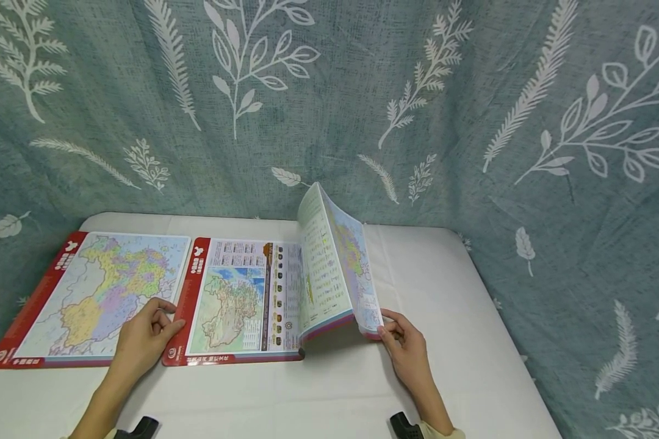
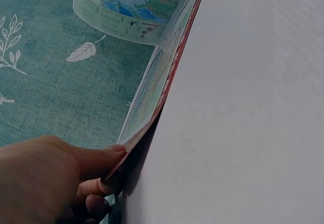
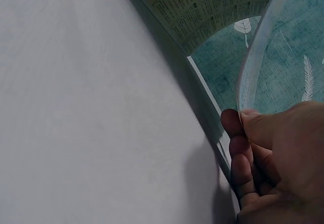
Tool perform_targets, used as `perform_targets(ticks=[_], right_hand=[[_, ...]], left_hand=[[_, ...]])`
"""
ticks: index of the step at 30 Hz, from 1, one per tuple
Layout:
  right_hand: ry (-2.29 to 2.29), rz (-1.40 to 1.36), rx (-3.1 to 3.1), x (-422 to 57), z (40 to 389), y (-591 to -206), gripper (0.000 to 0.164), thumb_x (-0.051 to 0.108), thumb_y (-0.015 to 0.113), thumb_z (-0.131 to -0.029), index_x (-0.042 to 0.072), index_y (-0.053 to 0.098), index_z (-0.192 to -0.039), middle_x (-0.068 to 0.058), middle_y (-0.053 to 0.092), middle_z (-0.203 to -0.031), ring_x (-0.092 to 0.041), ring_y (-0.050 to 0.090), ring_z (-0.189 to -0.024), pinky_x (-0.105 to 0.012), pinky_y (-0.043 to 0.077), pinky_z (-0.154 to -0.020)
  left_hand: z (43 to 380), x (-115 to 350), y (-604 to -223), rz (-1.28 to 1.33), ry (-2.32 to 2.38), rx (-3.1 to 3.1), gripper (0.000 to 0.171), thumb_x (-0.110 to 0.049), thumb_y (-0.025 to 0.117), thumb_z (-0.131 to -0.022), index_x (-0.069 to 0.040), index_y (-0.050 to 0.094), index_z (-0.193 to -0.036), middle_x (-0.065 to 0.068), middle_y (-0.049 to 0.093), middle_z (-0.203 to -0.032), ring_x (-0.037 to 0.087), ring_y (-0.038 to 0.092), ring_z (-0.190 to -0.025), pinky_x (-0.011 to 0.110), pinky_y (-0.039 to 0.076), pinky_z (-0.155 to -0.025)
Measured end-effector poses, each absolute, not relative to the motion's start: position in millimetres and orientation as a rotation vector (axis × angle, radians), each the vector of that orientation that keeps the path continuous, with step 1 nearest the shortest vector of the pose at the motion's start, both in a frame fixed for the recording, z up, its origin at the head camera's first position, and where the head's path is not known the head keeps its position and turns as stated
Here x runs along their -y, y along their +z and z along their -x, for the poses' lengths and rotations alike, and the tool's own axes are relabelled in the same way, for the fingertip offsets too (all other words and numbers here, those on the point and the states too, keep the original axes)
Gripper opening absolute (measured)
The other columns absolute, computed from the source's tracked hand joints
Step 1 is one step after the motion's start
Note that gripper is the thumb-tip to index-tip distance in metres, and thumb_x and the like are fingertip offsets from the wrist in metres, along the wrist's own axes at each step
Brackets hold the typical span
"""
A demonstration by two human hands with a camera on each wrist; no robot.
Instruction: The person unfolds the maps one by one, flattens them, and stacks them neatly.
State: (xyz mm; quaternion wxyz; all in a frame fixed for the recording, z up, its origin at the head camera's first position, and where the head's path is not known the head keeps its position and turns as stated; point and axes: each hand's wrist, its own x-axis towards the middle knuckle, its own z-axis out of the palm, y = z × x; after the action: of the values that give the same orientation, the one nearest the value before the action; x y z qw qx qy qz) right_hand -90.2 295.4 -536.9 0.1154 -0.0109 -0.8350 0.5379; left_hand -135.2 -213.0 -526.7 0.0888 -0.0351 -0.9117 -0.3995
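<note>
A folding map (image 1: 233, 308) with a red left border lies partly spread on the white table. Its middle panel (image 1: 324, 262) stands up in a fold, and the right panel (image 1: 357, 268) slants down beside it. My left hand (image 1: 143, 335) pinches the map's red left edge; in the left wrist view the thumb (image 2: 104, 161) lies on top and curled fingers are beneath. At the right panel's lower corner, my right hand (image 1: 409, 350) pinches the edge between thumb (image 3: 258, 125) and fingers. The right panel's underside is mostly hidden.
Another red-bordered map (image 1: 110, 292) lies flat at the left, close beside the left hand. A white cloth covers the table (image 1: 450, 292). Behind and to the right hangs a green curtain (image 1: 335, 110) with white leaf prints.
</note>
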Motion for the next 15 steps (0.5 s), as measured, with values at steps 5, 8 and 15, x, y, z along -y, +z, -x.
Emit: perform_targets(ticks=[5,8,15], right_hand=[[1.511,0.104,2.460,-296.6,90.0,-534.8,0.034,0.006,0.074,-0.097,0.003,0.069,-0.131,-0.009,0.075,-0.089,-0.009,0.067,-0.082,-0.015,0.051,-0.074],[1.492,0.141,2.448,-298.0,89.3,-533.4,0.033,0.004,0.074,-0.097,0.003,0.070,-0.130,-0.010,0.075,-0.089,-0.009,0.066,-0.080,-0.015,0.051,-0.071],[1.426,0.206,2.419,-303.5,87.5,-531.0,0.030,0.003,0.074,-0.096,0.002,0.072,-0.126,-0.013,0.077,-0.089,-0.009,0.068,-0.079,-0.013,0.051,-0.071]], left_hand=[[135.7,212.8,-527.1,0.102,-1.186,2.713,0.033,-0.014,0.084,-0.090,-0.003,0.062,-0.112,-0.002,0.055,-0.066,0.004,0.040,-0.054,0.026,0.033,-0.051],[135.5,212.6,-526.6,0.098,-1.179,2.714,0.033,-0.014,0.084,-0.090,-0.003,0.062,-0.112,-0.002,0.055,-0.066,0.004,0.040,-0.054,0.026,0.033,-0.051],[135.6,212.7,-526.5,0.099,-1.178,2.719,0.033,-0.013,0.084,-0.090,-0.003,0.062,-0.112,-0.002,0.056,-0.065,0.004,0.039,-0.054,0.026,0.032,-0.051]])
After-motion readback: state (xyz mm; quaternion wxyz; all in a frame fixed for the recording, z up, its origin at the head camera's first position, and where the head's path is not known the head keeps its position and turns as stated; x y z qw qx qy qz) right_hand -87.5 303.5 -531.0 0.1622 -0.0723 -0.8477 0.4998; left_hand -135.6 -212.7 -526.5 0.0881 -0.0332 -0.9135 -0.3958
